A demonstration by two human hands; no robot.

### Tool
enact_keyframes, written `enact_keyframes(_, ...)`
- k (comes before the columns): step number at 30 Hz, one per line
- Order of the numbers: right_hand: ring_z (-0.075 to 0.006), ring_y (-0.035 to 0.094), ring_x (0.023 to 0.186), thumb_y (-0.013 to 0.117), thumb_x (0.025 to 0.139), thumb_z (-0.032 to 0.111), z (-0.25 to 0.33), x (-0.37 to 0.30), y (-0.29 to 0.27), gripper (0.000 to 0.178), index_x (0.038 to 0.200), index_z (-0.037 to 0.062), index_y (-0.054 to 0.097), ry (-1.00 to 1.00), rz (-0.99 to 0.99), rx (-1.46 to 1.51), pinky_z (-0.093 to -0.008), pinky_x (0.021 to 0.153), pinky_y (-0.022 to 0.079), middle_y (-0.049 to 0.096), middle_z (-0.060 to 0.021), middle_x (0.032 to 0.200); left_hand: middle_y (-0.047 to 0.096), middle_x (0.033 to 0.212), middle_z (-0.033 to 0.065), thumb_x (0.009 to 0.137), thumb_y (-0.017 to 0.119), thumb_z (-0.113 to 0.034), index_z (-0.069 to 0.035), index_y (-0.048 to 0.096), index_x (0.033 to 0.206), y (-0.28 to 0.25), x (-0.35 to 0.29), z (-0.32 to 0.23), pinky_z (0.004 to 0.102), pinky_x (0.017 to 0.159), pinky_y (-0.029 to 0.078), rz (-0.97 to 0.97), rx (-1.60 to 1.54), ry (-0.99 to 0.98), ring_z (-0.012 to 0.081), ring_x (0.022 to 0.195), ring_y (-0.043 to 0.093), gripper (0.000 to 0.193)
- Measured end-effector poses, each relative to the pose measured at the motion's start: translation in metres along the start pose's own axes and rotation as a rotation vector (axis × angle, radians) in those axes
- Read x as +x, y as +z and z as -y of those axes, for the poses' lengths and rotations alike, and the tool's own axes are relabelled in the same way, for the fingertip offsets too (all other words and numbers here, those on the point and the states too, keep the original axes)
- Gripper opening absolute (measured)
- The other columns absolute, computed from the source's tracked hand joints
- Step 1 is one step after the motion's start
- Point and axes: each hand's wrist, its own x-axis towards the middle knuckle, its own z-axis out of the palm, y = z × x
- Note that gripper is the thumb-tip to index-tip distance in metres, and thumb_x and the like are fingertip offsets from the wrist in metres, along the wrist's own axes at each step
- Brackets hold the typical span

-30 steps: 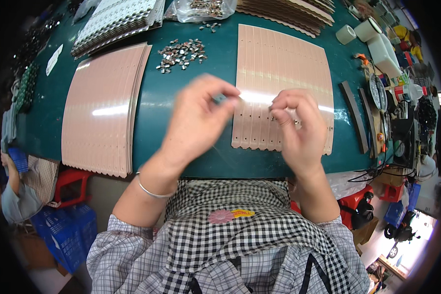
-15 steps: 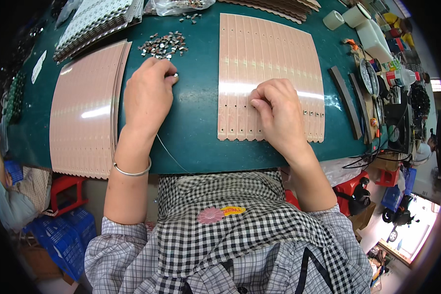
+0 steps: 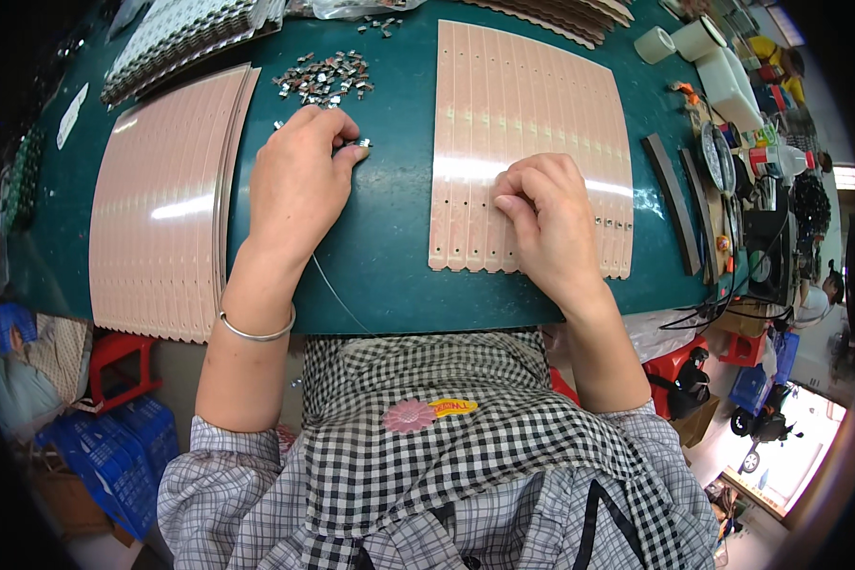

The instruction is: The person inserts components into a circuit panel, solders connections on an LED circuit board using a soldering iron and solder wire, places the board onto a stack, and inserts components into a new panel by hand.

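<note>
Just below a pile of small metal clips (image 3: 325,78), my left hand (image 3: 301,176) is closed, with a small shiny metal clip (image 3: 366,142) at its thumb and fingertips. My right hand (image 3: 548,207) rests over a pale pink scalloped-edge panel (image 3: 489,114) marked into long strips with small holes. Its thumb and fingers are pinched together; whatever lies between them is hidden. Several metal clips (image 3: 618,225) sit in a row on the panel, to the right of that hand.
A stack of similar pink panels (image 3: 157,209) lies at the left, with silvery sheets (image 3: 190,43) behind it. Two dark bars (image 3: 670,199) lie right of the work panel. Beyond them are white rolls (image 3: 655,45), bottles and cables. A thin wire (image 3: 337,293) crosses the green table (image 3: 380,237).
My left hand has shifted slightly right, and the clip at its fingertips shows more. The right hand stays pinched at nearly the same place on the panel. The whole view has shifted slightly.
</note>
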Motion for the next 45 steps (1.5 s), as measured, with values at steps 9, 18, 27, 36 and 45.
enact_keyframes(9,-0.0296,0.055,0.090,0.069,0.073,0.000,0.002,-0.001,0.001,0.011,0.076,0.0036,0.060,-0.003,-0.013,-0.014,-0.0395,0.081,0.044,0.061,-0.0077,0.085,0.066,0.083,0.0124,0.078,0.074,-0.005,-0.001,0.064,0.091,0.000,0.002,-0.001,0.0360,0.071,0.050,0.018,-0.020,-0.046,0.0267,0.078,0.065,0.017)
enact_keyframes(18,-0.0281,0.056,0.088,0.072,0.070,0.003,0.004,-0.001,0.006,0.013,0.075,0.0056,0.060,-0.081,-0.022,-0.115,-0.0396,0.078,0.045,0.060,-0.0064,0.084,0.067,0.082,0.0121,0.076,0.076,-0.005,0.000,0.066,0.088,0.000,0.002,0.000,0.0351,0.069,0.050,-0.015,-0.041,-0.039,0.0248,0.073,0.064,0.016)
enact_keyframes(27,-0.0279,0.058,0.087,0.073,0.071,0.003,0.004,-0.002,-0.004,0.012,0.076,0.0053,0.063,-0.056,-0.019,-0.046,-0.0396,0.078,0.046,0.061,-0.0065,0.084,0.067,0.076,0.0063,0.077,0.077,-0.007,0.000,0.069,0.089,-0.022,0.000,-0.019,0.0278,0.058,0.045,0.027,-0.100,-0.173,0.0115,0.062,0.057,0.016)
enact_keyframes(36,-0.0266,0.060,0.085,0.076,0.070,0.002,0.041,0.013,-0.019,0.018,0.086,0.0052,0.069,-0.123,-0.134,0.304,-0.0360,0.072,0.049,0.065,-0.0072,0.088,0.072,0.086,0.0068,0.088,0.072,-0.006,0.000,0.068,0.097,-0.011,-0.025,-0.036,0.0155,0.045,0.029,0.303,-1.314,-0.466,-0.0008,0.053,0.044,0.012)
enact_keyframes(45,-0.0245,0.059,0.077,0.078,0.065,-0.003,0.041,0.008,-0.014,0.023,0.085,0.0034,0.069,-0.272,-0.217,0.397,-0.0333,0.066,0.048,0.064,-0.0074,0.085,0.063,0.075,0.0003,0.088,0.074,-0.012,-0.002,0.063,0.093,0.003,-0.044,-0.050,0.0159,0.046,0.029,0.555,-1.776,-0.561,0.0005,0.053,0.042,0.015)
